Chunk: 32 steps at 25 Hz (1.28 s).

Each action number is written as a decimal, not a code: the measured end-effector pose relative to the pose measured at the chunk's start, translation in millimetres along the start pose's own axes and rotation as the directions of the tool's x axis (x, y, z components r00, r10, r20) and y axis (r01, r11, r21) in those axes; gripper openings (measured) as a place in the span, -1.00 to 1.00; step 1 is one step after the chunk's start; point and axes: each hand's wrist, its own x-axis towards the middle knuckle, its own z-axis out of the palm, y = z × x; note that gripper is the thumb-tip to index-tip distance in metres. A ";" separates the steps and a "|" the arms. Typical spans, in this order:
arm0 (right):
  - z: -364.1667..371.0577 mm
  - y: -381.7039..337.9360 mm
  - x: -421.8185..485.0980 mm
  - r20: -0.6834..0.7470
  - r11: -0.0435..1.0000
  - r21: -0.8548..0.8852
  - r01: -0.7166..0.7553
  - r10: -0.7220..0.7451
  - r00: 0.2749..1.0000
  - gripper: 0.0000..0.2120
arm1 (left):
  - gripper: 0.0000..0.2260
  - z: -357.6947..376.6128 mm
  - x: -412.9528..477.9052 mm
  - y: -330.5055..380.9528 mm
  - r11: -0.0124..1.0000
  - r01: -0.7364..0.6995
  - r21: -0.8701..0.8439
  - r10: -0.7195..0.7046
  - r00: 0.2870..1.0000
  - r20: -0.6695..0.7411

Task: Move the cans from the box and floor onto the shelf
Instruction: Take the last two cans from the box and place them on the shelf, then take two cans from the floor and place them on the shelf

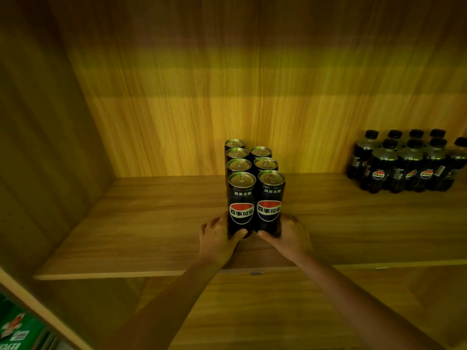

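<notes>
Seven tall black cans (252, 178) stand upright in two rows on a wooden shelf (141, 223), long axes vertical, logos facing forward. The left hand (217, 238) wraps the base of the front left can (241, 203); the right hand (290, 237) wraps the front right can (270, 200). They look rigid, smooth, probably heavy if full; low on the sides seems the steadiest hold. A pack of bottles (404, 162) sits far right.

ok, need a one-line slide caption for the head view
Both hands, left hand and right hand, grip the front two cans of a two-row block on the wooden shelf, bottles at right.
</notes>
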 end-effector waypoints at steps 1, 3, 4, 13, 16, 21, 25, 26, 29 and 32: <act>0.3 0.6 0.5 0.001 1.000 -0.004 -0.003 0.003 1.000 -0.25 | -0.45 0.7 0.1 -0.3 1.000 -0.006 0.011 0.006 1.000 -0.002; 0.1 0.4 -0.4 0.000 1.000 -0.007 -0.012 0.012 1.000 -0.37 | -0.44 1.5 -0.9 0.0 0.999 -0.011 0.033 0.011 1.000 -0.009; 0.5 -0.1 -1.1 -0.002 1.000 -0.006 -0.014 0.014 1.000 -0.38 | -0.45 1.9 -1.7 0.3 0.999 -0.012 0.038 0.013 1.000 -0.012; -5.6 -8.8 -5.4 0.035 0.998 -0.049 -0.048 0.050 0.998 -0.38 | -0.46 1.4 -2.5 -0.1 0.998 -0.036 0.046 0.036 0.999 -0.008; -13.5 -12.4 -11.0 0.032 0.993 -0.083 -0.086 0.089 0.996 -0.32 | -0.39 -4.1 -0.4 -0.9 0.996 -0.068 0.056 0.065 0.997 0.039; -37.7 -19.2 -38.3 -0.078 0.986 -0.143 -0.085 0.075 0.994 -0.27 | -0.26 -34.6 -14.0 -5.2 0.982 -0.115 0.147 0.111 0.993 0.031; -60.3 -46.3 -72.3 -0.222 0.981 -0.193 -0.029 -0.015 0.975 -0.31 | -0.21 -73.4 -42.1 -21.2 0.944 -0.135 0.302 0.136 0.991 0.015; -64.1 -56.6 -81.7 -0.250 0.977 -0.215 -0.008 -0.047 0.967 -0.32 | -0.21 -82.5 -51.2 -27.9 0.931 -0.142 0.337 0.148 0.989 0.010; -63.6 -88.4 -108.4 -0.281 0.957 -0.276 0.092 -0.172 0.944 -0.34 | -0.24 -110.5 -83.9 -47.3 0.906 -0.154 0.394 0.169 0.986 -0.004; -49.6 -116.8 -136.1 -0.191 0.929 -0.305 0.211 -0.277 0.942 -0.30 | -0.22 -132.1 -125.3 -65.9 0.895 -0.137 0.425 0.158 0.987 -0.013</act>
